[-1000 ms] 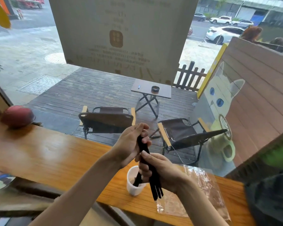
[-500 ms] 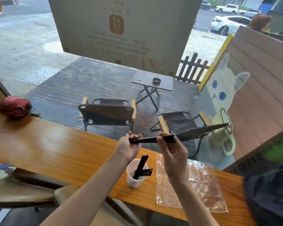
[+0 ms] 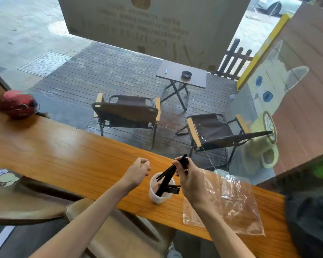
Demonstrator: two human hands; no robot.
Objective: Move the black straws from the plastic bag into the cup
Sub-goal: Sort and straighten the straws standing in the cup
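Low in the middle of the frame, the right hand (image 3: 191, 180) pinches a small bundle of black straws (image 3: 169, 170) near their upper ends, thumb and fingers curled round them, so its grip is closed on the bundle. The straws slant down to the left, with their lower ends over the mouth of the white cup (image 3: 159, 197), which stands upright on the wooden counter (image 3: 63, 159) between the two hands. More black straws (image 3: 171, 189) already sit in the cup, one group leaning against the rim and another lying nearly level across the opening toward the right. The left hand (image 3: 137, 173), just left of the cup, hangs above the counter with its fingers loosely curled and its grip holding nothing; it touches neither cup nor straws. To the right of the cup, partly beneath the right forearm, the clear plastic bag (image 3: 229, 200) lies flat and crinkled on the counter, reaching toward the lower right. At the far left of the frame a red helmet (image 3: 17, 104) rests on the counter, well apart from the hands.
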